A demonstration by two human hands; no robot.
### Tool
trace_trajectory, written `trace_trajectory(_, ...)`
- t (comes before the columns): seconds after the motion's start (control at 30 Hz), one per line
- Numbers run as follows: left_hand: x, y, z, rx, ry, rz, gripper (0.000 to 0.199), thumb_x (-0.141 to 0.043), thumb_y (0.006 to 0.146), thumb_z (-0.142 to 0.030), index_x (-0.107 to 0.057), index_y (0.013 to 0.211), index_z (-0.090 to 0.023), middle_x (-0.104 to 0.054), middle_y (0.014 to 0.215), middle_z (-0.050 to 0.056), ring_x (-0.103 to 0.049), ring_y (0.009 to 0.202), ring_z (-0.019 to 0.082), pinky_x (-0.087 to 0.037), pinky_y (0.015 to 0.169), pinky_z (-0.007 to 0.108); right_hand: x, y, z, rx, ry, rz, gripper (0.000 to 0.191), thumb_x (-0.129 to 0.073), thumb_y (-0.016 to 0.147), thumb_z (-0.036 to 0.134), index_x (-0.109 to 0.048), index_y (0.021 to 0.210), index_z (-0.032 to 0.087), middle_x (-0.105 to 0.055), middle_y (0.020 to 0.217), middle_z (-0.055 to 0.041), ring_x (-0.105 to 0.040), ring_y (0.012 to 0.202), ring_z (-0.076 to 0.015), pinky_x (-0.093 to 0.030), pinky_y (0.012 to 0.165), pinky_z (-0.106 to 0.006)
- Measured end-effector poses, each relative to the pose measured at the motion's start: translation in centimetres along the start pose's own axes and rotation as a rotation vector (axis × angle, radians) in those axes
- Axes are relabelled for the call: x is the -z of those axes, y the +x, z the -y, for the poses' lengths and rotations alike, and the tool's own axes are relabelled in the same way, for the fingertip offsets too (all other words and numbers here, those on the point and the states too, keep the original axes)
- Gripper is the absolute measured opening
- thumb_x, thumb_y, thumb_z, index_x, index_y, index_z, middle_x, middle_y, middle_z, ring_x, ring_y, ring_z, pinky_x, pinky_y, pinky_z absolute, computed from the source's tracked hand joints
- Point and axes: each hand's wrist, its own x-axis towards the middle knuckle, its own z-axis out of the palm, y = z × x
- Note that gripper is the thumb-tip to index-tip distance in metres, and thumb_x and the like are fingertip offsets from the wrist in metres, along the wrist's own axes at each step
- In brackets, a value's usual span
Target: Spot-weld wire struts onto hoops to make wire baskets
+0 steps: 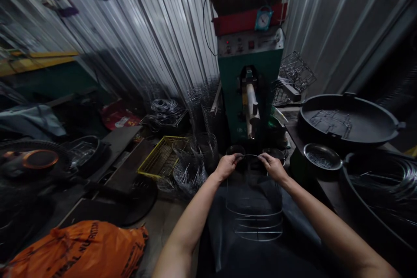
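Both hands grip one thin curved metal wire (250,155) in front of the green machine. My left hand (227,166) pinches its left end between thumb and fingers, and my right hand (273,167) does the same at the right end. Under the hands, over my dark-clothed lap, a wire rack (254,215) with curved rods and crossbars shows; the dim light hides whether the held wire belongs to it. The green machine (230,82) carries a protruding metal arm (252,104) just beyond my fingers.
On the left are a yellow wire basket (146,173), rolled wire mesh cylinders (190,173) and an orange sack (81,249). To the right stand a large black pan (374,115), a small metal bowl (322,156) and a tub (358,197) with wire coils.
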Motion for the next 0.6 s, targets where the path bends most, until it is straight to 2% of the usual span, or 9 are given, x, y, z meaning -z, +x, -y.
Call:
trace_trajectory(0.13,0.0,1.0,0.0,0.013,0.054,-0.012,0.028,-0.045,0.083,-0.03,-0.059,0.105,-0.021,-0.067,0.094,0.003,-0.061,0.087,0.014,-0.044,0.079,0.022,0.5,1.0,-0.2,0.014,-0.086,0.007,0.04,-0.036,0.08,0.054,-0.058,0.079,0.021,-0.058,0.068,-0.0024,-0.052,0.064,-0.0181,-0.038,0.061,-0.027)
trace_trajectory(0.4,-0.1,4.2,0.4,-0.075,-0.105,0.029,0.029,-0.046,0.08,-0.02,-0.058,0.107,-0.017,-0.066,0.099,0.003,-0.059,0.089,0.012,-0.044,0.081,0.021,1.7,3.0,-0.9,0.022,-0.314,-0.006,0.034,-0.033,0.083,0.045,-0.059,0.091,0.025,-0.059,0.063,-0.0035,-0.055,0.056,-0.0199,-0.035,0.054,-0.027)
trace_trajectory(0.5,0.0,5.3,0.5,-0.104,-0.065,0.044,0.03,-0.045,0.08,-0.018,-0.058,0.107,-0.017,-0.066,0.098,0.004,-0.06,0.087,0.013,-0.044,0.08,0.022,2.1,3.8,-1.0,0.021,-0.405,0.026,0.033,-0.031,0.085,0.042,-0.058,0.09,0.026,-0.059,0.062,-0.0033,-0.055,0.055,-0.019,-0.034,0.052,-0.026)
trace_trajectory(0.6,0.2,6.1,0.2,-0.052,0.006,0.077,0.03,-0.048,0.077,-0.017,-0.059,0.105,-0.02,-0.067,0.093,0.003,-0.06,0.087,0.015,-0.044,0.079,0.022,2.6,4.5,-0.8,0.011,-0.474,0.069,0.031,-0.03,0.086,0.04,-0.057,0.086,0.025,-0.057,0.06,-0.003,-0.053,0.053,-0.0179,-0.032,0.051,-0.025)
